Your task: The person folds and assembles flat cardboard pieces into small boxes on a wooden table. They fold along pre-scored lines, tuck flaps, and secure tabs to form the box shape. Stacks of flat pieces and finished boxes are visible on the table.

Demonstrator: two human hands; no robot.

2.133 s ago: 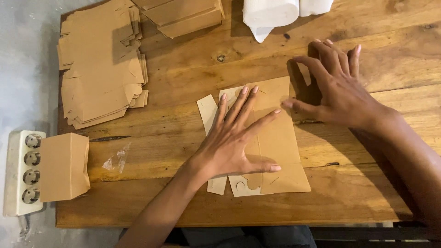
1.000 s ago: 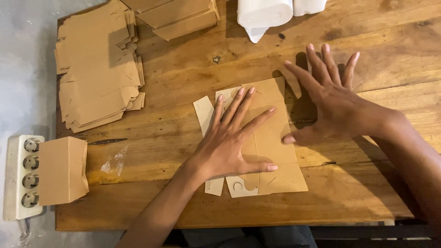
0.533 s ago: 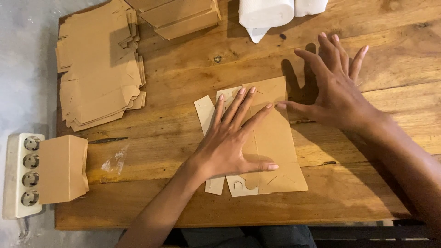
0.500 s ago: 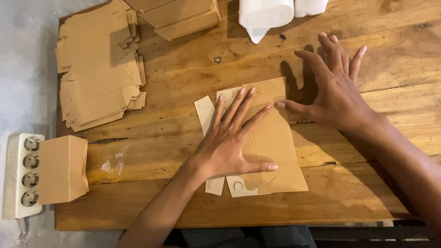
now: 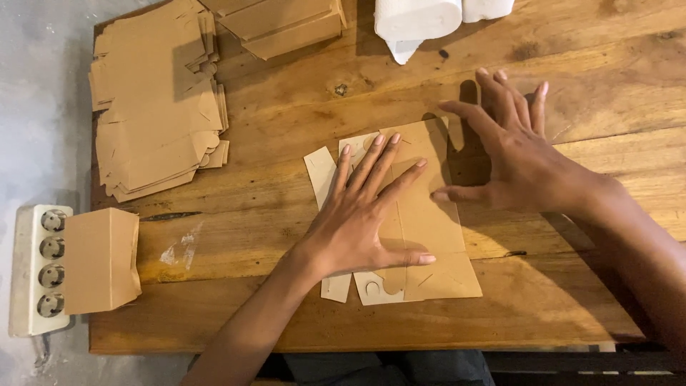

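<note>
A flat brown box blank (image 5: 421, 214) lies mid-table (image 5: 586, 300), not yet folded up. The left hand (image 5: 357, 214) presses it flat, fingers spread. The right hand (image 5: 514, 157) is open, thumb at the blank's right edge, grasping nothing. A stack of blanks (image 5: 153, 129) waits at left; one made-up box (image 5: 100, 261) sits beside a power strip (image 5: 36, 268).

The left hand (image 5: 361, 221) lies flat, fingers spread, while the right hand (image 5: 511, 154) hovers open, fingers splayed.
</note>
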